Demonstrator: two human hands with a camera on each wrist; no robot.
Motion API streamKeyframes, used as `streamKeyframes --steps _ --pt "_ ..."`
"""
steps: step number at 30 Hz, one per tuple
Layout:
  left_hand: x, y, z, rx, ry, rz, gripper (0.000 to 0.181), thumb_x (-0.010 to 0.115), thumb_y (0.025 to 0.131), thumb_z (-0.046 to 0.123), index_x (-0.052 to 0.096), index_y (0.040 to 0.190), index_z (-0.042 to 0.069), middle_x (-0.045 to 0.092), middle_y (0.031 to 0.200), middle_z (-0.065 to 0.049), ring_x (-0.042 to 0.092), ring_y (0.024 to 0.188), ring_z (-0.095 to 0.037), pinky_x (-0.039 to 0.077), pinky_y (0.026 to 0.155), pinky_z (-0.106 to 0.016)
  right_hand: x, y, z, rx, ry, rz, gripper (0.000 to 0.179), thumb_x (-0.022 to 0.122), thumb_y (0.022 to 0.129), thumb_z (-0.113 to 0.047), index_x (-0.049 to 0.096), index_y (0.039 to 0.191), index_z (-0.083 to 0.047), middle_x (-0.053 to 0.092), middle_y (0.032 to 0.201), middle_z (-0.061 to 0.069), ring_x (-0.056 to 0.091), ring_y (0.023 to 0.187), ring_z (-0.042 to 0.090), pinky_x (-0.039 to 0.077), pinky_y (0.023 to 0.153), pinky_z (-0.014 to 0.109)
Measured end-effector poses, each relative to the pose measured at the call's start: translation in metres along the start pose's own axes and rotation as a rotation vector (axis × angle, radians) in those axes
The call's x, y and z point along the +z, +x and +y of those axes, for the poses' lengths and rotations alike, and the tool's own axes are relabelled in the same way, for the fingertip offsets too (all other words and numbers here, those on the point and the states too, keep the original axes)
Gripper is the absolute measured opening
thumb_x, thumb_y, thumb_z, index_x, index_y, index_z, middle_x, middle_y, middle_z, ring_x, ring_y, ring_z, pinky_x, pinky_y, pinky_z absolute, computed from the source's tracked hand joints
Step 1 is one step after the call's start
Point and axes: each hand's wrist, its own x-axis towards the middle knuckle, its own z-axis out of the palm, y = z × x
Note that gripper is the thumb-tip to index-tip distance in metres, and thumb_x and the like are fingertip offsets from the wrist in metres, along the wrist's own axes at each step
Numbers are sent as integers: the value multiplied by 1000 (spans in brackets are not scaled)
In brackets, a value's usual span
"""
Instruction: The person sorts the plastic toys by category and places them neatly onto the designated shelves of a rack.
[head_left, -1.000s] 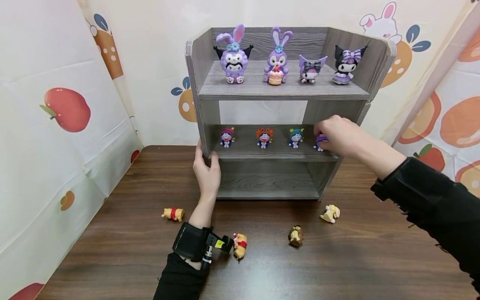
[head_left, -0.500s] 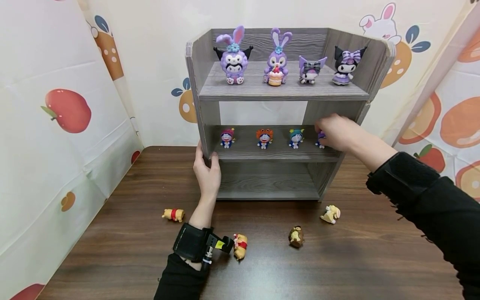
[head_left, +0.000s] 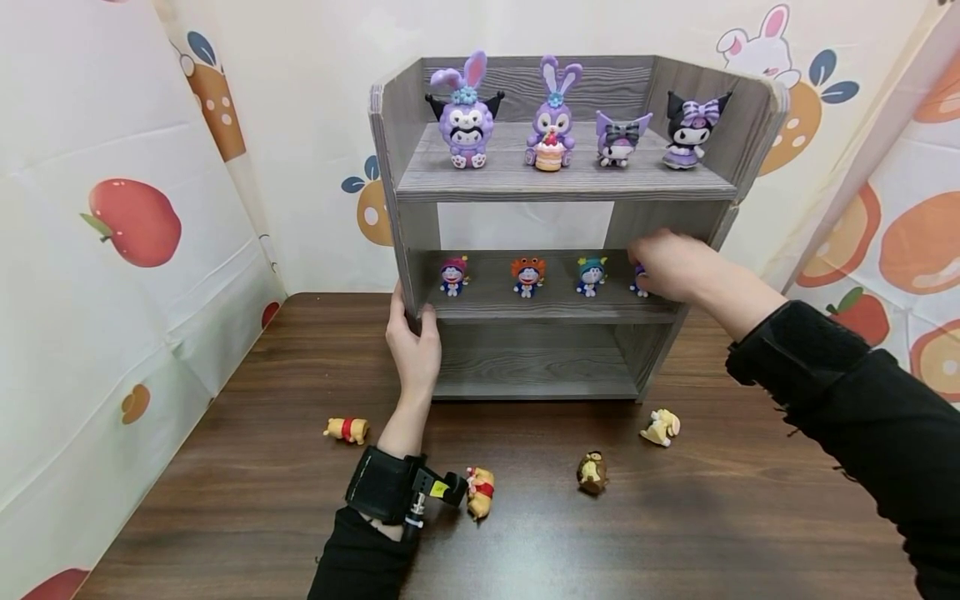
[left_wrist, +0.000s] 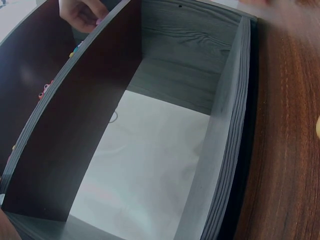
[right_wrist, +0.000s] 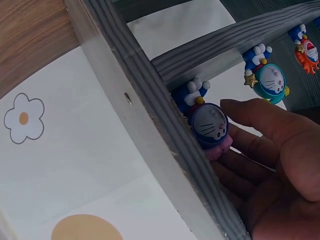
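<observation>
My left hand (head_left: 414, 346) grips the lower left side panel of a grey wood-grain display shelf (head_left: 525, 196), thumb in front and fingers outside. At the right end of the middle shelf, my right hand (head_left: 675, 265) pinches a small blue cat figurine (right_wrist: 209, 122) with a pink top, thumb at its head and fingers behind. The hand partly hides this figurine in the head view. Left of it stand a teal-hatted figurine (head_left: 591, 277), an orange crab-hatted one (head_left: 528, 277) and a pink-hatted one (head_left: 453, 277), spaced in a row.
Purple and black figurines, such as the bunny holding a cake (head_left: 551, 125), line the top shelf. On the brown table (head_left: 525, 550) lie two red-shirted yellow bears (head_left: 347, 430), a brown figurine (head_left: 592, 473) and a cream rabbit (head_left: 661, 428). Printed cloth (head_left: 315, 100) hangs behind.
The right forearm has swung slightly left and down, while its hand stays at the blue figurine, which has shifted and turned a little. The left hand keeps its place on the shelf.
</observation>
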Motion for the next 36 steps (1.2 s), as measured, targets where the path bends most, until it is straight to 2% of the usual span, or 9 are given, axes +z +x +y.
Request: streamKeyframes --steps 7,12,17,22,25,30,33,36 --pt "-1 0 0 -10 -9 -7 46 41 82 -12 37 128 -11 44 127 -23 42 115 -29 33 94 -39 -1 0 -3 11 -3 -7 19 62 74 -2 56 87 9 57 80 20 55 72 32 44 63 45" --pt "-1 0 1 -4 -7 -7 46 41 82 -12 37 128 -11 44 126 -24 43 115 -30 33 94 -40 -6 -2 -5 45 -2 -26 27 61 76 -5 57 97 11 58 85 21 56 75 31 44 65 45" --pt "0 0 1 3 -1 -1 45 42 82 -13 37 127 -12 44 126 -24 43 114 -31 33 94 -40 -11 -8 -8 58 -10 26 30 61 78 -7 58 102 10 60 90 24 58 77 33 45 65 47" --pt "-1 0 1 -1 -3 1 45 42 82 -13 38 127 -12 45 125 -24 43 114 -31 33 93 -40 -14 -22 -14 42 19 151 27 62 78 -9 59 100 7 60 91 22 57 81 35 44 66 48" --pt "-1 0 0 -6 -4 0 46 42 82 -13 38 127 -12 45 125 -24 43 114 -31 33 93 -40 -12 -32 -18 11 56 277 22 63 77 -8 60 95 5 60 88 20 57 80 33 44 67 46" --pt "-1 0 0 -5 -6 3 45 42 82 -13 38 127 -12 45 125 -24 43 114 -31 33 94 -40 -8 -52 -26 -38 116 463 16 66 75 -4 62 88 2 62 81 15 57 70 26 43 61 41" --pt "-1 0 0 -3 -8 4 45 42 82 -13 38 127 -11 45 125 -24 43 114 -31 33 93 -40 -3 -65 -29 -38 145 522 14 68 73 -3 63 86 1 62 75 12 56 64 22 42 57 39" --pt "-1 0 0 -3 -12 2 46 42 82 -13 38 127 -11 45 125 -24 43 113 -30 33 93 -39 4 -78 -31 -36 162 546 12 68 72 -2 63 82 0 61 68 8 55 58 18 43 53 35"
